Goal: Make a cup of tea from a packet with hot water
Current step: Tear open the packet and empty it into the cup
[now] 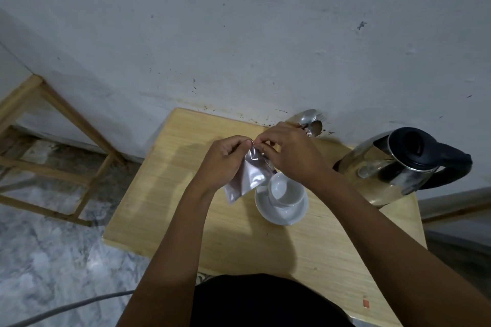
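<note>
A silvery foil packet hangs in the air between the two hands, pinched at its top edge and drooping down toward the person. The left hand is curled closed, its thumb and forefinger clamped on the top left corner of the packet. The right hand is likewise closed, its fingertips nipping the same top edge just beside the left thumb, so the two hands nearly touch.

Directly below the right hand, and just beside the lower end of the packet, a white cup stands upright on a white saucer; the cup looks empty. Both rest on a pale wooden tabletop.

Beyond the right hand, against the wall, a few metal spoons and a fork stick up; what holds them is hidden by the hand. Out to the right of the right hand stands a steel kettle with a black lid and handle, at the tabletop's edge.

Well off to the left of the left hand is a bare wooden frame on a marbled floor. A scuffed white wall rises behind it all.
</note>
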Motion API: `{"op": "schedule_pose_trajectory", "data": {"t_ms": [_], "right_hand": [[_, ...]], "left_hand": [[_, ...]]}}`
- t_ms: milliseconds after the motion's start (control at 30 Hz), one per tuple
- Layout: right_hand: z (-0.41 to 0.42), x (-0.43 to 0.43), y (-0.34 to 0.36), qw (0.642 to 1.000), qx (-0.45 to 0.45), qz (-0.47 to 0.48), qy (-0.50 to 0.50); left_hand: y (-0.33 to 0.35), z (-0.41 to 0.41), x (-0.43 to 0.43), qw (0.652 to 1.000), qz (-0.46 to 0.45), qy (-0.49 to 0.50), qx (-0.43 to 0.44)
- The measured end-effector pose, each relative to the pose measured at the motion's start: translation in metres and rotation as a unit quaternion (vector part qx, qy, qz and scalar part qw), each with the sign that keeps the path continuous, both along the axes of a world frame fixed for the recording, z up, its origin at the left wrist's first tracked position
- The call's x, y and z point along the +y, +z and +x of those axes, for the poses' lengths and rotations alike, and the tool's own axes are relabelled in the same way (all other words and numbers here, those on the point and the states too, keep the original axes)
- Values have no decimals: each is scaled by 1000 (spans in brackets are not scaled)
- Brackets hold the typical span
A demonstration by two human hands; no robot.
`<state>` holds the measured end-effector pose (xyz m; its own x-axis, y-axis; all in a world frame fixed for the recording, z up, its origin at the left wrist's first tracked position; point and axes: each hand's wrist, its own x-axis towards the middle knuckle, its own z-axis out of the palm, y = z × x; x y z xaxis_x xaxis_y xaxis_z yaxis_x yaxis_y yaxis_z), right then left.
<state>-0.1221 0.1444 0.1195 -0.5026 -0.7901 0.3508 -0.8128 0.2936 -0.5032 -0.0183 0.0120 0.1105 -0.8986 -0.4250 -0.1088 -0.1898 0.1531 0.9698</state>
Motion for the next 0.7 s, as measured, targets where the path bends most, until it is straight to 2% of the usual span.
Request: {"op": "schedule_pose_trajectory", "data": {"t_ms": [67,133,300,467,600,700], "right_hand": [[4,0,-2,999,46,-20,-2],[7,1,-1,998,61,-28,-7],[2,4,16,994,-108,24,-5],[-8,4,19,981,-182,73,-9],[-10,6,14,989,-136,55,-11],[-6,3,4,1000,5,17,26]], "left_hand": [[1,0,1,999,44,12,9],[1,-1,0,999,46,9,5],[-2,-2,-3,1000,13,-5,-18],[-1,0,-4,1000,-14,-20,-15],[-2,-2,-3,1000,-18,-14,-1],[-3,-2,2,1000,19,8,-2]]}}
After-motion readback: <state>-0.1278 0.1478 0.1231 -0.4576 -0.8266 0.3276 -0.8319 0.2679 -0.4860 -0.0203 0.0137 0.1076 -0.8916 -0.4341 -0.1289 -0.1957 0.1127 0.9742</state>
